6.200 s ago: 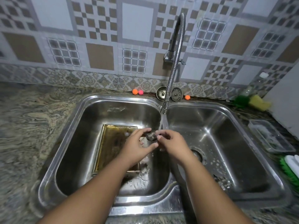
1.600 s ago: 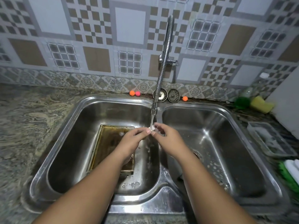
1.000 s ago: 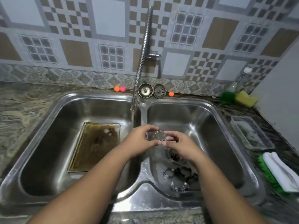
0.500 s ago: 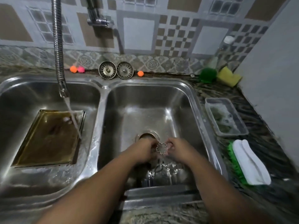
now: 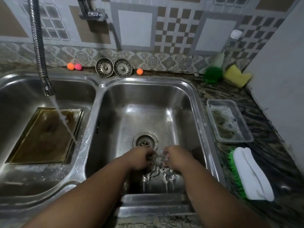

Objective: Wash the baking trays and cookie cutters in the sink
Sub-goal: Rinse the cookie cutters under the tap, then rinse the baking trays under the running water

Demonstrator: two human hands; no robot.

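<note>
Petals ring the small metal cookie cutter (image 5: 158, 159) that we hold low in the right basin (image 5: 148, 96) of the steel sink, just in front of the drain (image 5: 144, 142). It is a thin, open, flower-shaped band of grey metal, its outline turned up toward us. Our left hand (image 5: 141, 157) pinches its left side and our right hand (image 5: 175, 159) its right side. The fingers of both are curled in close on it, so only the middle of the cutter shows between them. Under our hands more cookie cutters (image 5: 166, 176) lie in a shiny heap on the basin floor near the front wall; we cannot tell their shapes apart.

In the left basin (image 5: 16, 99) a rectangular baking tray (image 5: 44, 137) lies flat, its raised rim golden and its bottom stained brown. Water (image 5: 64, 119) runs at a slant from the flexible faucet (image 5: 41, 51) across the tray's right side.

Behind the divider two sink strainers (image 5: 113, 68) lean side by side against the tiled wall. An orange ball (image 5: 70, 66) and a pink ball (image 5: 78, 66) touch each other to their left, and a second orange ball (image 5: 139, 71) sits to their right.

On the dark, veined surface (image 5: 271, 162) right of the sink stands a clear plastic container (image 5: 228, 120) of sudsy water. Nearer us a folded white cloth (image 5: 253, 175) lies against a green brush (image 5: 235, 175). In the far corner sit a green scrubber (image 5: 213, 74), a yellow sponge (image 5: 236, 75) and a clear bottle (image 5: 230, 46) with a white cap.
</note>
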